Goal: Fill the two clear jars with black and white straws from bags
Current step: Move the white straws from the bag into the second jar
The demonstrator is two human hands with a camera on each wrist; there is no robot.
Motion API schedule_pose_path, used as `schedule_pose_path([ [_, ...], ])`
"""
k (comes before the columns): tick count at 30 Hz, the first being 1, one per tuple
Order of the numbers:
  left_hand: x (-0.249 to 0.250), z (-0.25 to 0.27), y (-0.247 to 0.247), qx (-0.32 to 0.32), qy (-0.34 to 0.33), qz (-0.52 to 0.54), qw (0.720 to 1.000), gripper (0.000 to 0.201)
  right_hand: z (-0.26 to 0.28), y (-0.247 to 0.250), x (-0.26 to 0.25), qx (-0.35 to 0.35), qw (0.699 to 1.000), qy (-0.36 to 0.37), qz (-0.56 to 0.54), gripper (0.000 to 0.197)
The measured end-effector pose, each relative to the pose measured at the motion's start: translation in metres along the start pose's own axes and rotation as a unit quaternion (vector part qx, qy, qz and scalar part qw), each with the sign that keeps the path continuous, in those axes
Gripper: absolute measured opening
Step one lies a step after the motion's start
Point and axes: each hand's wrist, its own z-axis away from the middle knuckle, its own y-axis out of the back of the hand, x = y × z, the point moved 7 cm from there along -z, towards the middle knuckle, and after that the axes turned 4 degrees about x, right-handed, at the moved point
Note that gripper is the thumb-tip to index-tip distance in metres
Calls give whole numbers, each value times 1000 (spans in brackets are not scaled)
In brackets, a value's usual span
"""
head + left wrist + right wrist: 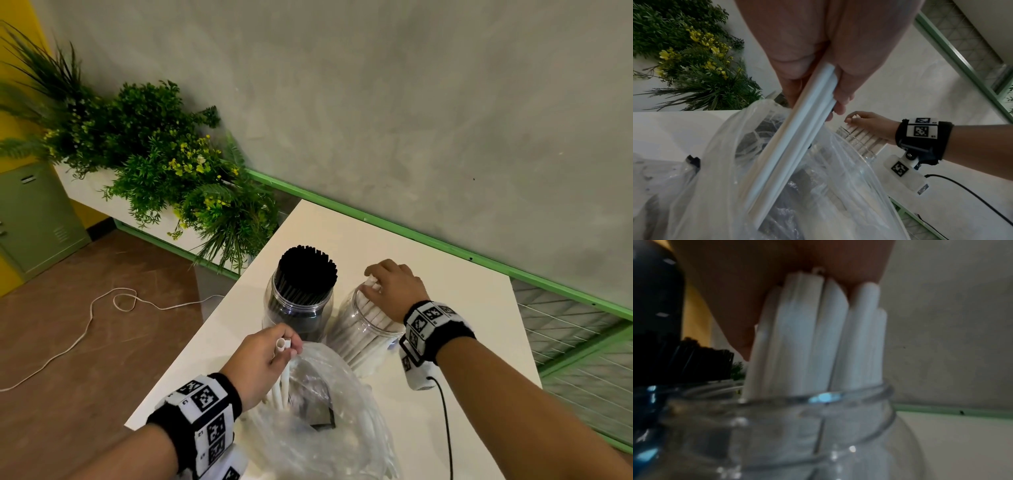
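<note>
Two jars stand on the tabletop (pixel 462 301): the black jar (pixel 297 305) looks full, the white jar (pixel 364 337) tilts under the right hand (pixel 394 287), whose grip is curled on its straws (pixel 818 331). Left hand (pixel 263 359) pinches white straws (pixel 797 133) over the bag (pixel 329 428). Risk: the tilted jar slips and spills straws.

Head view from above; wrist views close; shared white-straw jar (pixel 364 329).
</note>
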Motion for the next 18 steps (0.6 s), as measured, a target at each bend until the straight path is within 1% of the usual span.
schedule_pose_path([
  [2, 0, -1, 0, 4, -2, -1, 1000, 17, -1, 4, 3, 33, 996, -30, -73, 23],
  [3, 0, -1, 0, 5, -2, -1, 1000, 17, -2, 9, 3, 65, 990, -34, -122, 16],
  [4, 0, -1, 0, 4, -2, -1, 1000, 17, -2, 14, 5, 105, 978, -38, -175, 10],
  [5, 0, -2, 0, 3, -1, -1, 1000, 17, -1, 21, 8, 148, 963, -43, -220, 7],
  [6, 0, -1, 0, 2, 0, -2, 1000, 16, 0, 27, 11, 178, 950, -54, -250, 9],
  [7, 1, -2, 0, 1, -1, 0, 1000, 16, 0, 27, 14, 177, 947, -60, -262, 12],
  [8, 2, -2, 0, 1, -5, 3, 1000, 15, -2, 23, 14, 136, 960, -63, -237, 14],
  [9, 4, -2, -1, 0, -10, 7, 1000, 16, -3, 14, 12, 66, 980, -62, -177, 19],
  [10, 6, -3, -1, -1, -14, 9, 1000, 14, -2, 4, 12, -5, 992, -60, -110, 28],
  [11, 8, -3, -1, -3, -17, 10, 1000, 12, -2, -1, 14, -48, 995, -60, -69, 39],
  [12, 9, -4, -1, -2, -19, 11, 1000, 11, -1, 0, 14, -62, 995, -58, -53, 49],
  [13, 9, -4, 1, 0, -20, 11, 1000, 11, 0, 5, 12, -52, 996, -52, -53, 58],
  [15, 6, -6, 5, 5, -18, 16, 1000, 11, 5, 18, 7, 6, 997, -36, -75, 75],
  [16, 3, -7, 7, 7, -14, 19, 1000, 11, 13, 23, 1, 36, 996, -18, -80, 77],
  [18, -2, -8, 10, 9, -9, 21, 1000, 13, 33, 21, -13, 69, 996, 37, -47, 71],
])
